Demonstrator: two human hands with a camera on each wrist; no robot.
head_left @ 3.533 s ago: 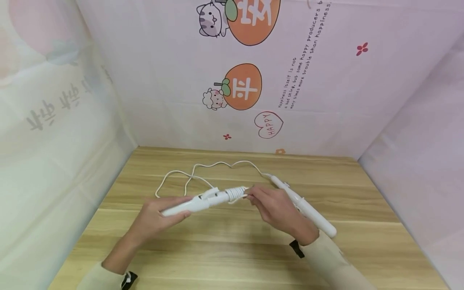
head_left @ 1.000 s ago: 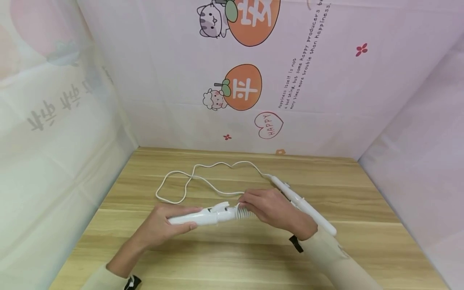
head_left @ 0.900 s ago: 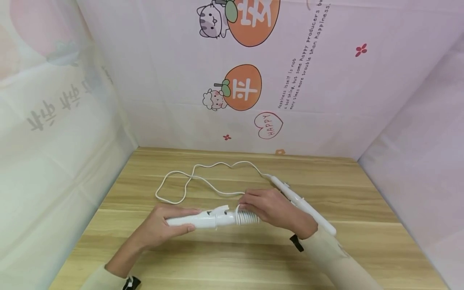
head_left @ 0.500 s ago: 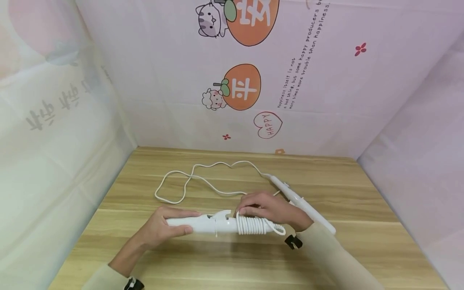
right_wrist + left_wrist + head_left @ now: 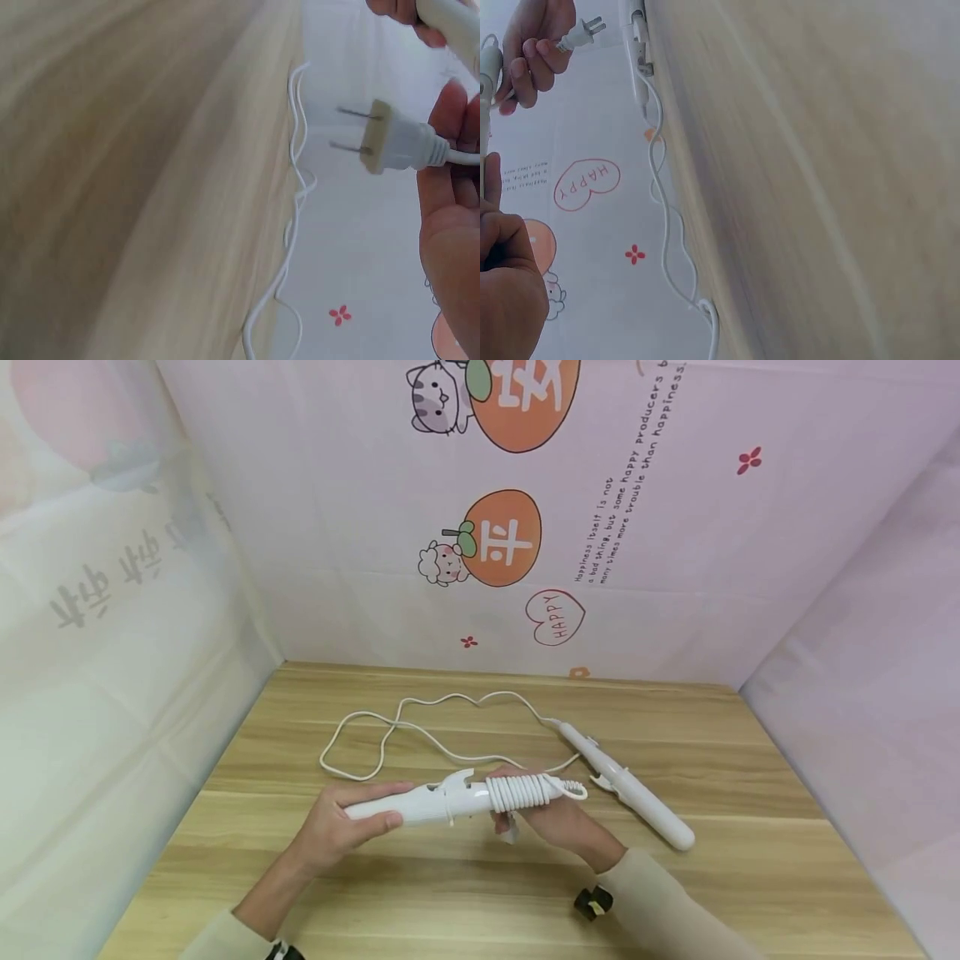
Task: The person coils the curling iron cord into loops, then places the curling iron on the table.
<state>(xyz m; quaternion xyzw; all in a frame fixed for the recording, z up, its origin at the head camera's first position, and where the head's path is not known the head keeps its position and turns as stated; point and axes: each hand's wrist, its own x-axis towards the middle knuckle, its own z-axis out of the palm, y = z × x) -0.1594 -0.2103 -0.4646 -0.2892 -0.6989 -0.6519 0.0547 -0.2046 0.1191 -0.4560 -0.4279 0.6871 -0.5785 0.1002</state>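
In the head view my left hand (image 5: 333, 835) grips one end of a white curling iron (image 5: 408, 807) held level above the table. White cord (image 5: 519, 792) is wound in several neat turns around its other end. Behind and under those turns, my right hand (image 5: 564, 828) holds the free end of the cord, palm side up. A two-pin plug (image 5: 394, 142) juts out from its fingers in the right wrist view. The left wrist view also shows the plug (image 5: 579, 35) beside the curled right fingers.
A second white curling iron (image 5: 645, 802) lies slanted on the wooden table (image 5: 465, 910), at the right. Its loose cord (image 5: 480, 702) loops leftward across the back of the table. Printed white cloth (image 5: 360, 568) forms the walls behind and at both sides.
The right hand has passed from above the wound cord to behind and below it, with the plug now showing. More turns are on the iron than 3.5 s ago, and it is held more level.
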